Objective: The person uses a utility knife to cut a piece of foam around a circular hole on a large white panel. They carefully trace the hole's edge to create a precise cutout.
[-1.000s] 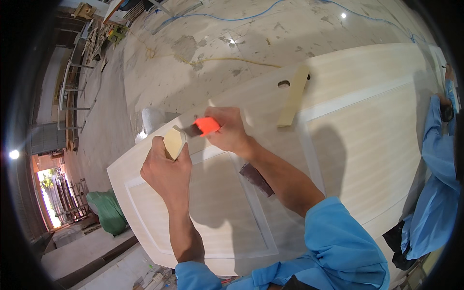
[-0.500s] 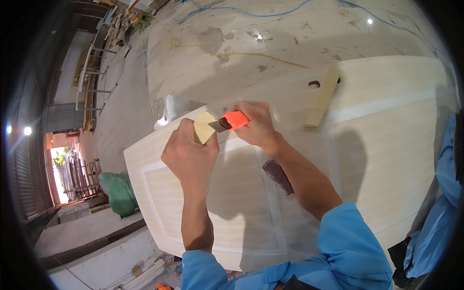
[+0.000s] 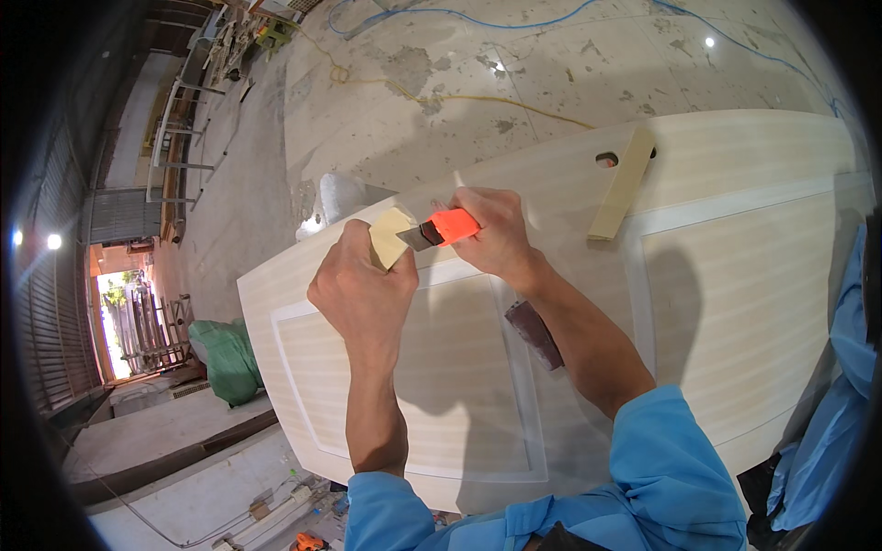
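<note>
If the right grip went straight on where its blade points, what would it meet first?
The pale yellow piece in the left grip, it seems. The orange cutter in the right grip points its blade that way, the tip seemingly at the piece's edge; whether they touch is unclear.

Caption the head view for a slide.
Left hand grips a yellow piece; right hand holds an orange knife, above a pale panel.

Left hand [image 3: 360,286] and right hand [image 3: 496,230] close together, each curled in a grip.
The left forearm [image 3: 375,404] stands nearly upright, thumb [image 3: 405,264] set opposite the fingers; the right forearm [image 3: 588,340] slants up and leftward to a fist-like hand, whose fingertips seem tucked out of view.
</note>
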`<state>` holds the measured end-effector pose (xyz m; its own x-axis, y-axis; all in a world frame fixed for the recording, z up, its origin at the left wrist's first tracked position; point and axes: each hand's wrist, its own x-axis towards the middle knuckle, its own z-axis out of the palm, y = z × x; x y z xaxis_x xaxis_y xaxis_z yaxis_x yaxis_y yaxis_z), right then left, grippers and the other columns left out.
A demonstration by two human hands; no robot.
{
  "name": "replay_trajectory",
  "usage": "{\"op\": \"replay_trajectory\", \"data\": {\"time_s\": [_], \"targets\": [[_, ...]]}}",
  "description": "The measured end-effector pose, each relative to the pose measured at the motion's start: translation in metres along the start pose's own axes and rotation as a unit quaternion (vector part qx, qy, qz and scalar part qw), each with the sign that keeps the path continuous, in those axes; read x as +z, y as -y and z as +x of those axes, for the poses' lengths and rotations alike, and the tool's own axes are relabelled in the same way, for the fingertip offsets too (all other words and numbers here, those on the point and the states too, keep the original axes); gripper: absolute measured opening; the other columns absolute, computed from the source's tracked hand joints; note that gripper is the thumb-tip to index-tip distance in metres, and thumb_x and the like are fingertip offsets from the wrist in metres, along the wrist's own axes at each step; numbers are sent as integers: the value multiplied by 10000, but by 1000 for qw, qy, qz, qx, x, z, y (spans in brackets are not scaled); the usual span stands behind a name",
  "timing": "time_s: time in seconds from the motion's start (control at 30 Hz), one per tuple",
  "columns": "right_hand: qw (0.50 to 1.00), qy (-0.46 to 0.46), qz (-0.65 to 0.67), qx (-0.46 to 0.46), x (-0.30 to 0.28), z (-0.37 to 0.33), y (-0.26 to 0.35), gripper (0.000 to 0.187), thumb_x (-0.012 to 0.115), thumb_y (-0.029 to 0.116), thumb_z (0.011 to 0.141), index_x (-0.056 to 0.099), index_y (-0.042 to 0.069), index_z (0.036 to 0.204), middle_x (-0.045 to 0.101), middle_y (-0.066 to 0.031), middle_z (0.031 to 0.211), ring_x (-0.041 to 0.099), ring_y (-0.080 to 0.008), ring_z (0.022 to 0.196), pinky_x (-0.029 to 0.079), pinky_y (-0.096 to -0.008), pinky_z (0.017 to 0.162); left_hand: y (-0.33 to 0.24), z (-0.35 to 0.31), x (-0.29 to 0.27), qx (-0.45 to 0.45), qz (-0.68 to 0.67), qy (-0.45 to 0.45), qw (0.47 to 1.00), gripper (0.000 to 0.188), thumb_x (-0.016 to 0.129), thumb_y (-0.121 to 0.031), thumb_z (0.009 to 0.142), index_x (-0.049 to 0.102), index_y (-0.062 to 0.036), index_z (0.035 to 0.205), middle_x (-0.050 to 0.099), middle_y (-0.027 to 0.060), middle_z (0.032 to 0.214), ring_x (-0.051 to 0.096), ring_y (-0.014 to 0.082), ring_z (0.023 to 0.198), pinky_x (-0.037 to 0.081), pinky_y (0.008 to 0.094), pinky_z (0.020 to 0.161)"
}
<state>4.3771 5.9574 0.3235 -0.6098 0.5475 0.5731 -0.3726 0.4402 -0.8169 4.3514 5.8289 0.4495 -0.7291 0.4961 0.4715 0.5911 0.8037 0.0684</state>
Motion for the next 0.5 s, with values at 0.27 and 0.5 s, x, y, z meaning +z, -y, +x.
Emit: {"op": "replay_trajectory", "data": {"time_s": [0.27, 0.5], "targets": [[1000, 6, -9, -14, 1, 0, -3, 279, 764, 110, 834, 526, 67, 695, 554, -92, 588, 544, -294, 515, 418, -387, 474, 2, 1, -5, 24, -4, -6, 1000, 365, 851, -135, 664, 493, -75, 699, 529, 81, 576, 505, 263, 490, 399, 366, 487], [997, 31, -50, -47, -3, 1, 0, 159, 742, 57, 783, 597, 81, 722, 614, -77, 621, 602, -287, 556, 458, -368, 504, 13, -12, -20, -11, -114, 86, 990, 315, 815, -97, 676, 510, -44, 729, 509, 107, 565, 449, 315, 491, 407, 356, 502]]}}
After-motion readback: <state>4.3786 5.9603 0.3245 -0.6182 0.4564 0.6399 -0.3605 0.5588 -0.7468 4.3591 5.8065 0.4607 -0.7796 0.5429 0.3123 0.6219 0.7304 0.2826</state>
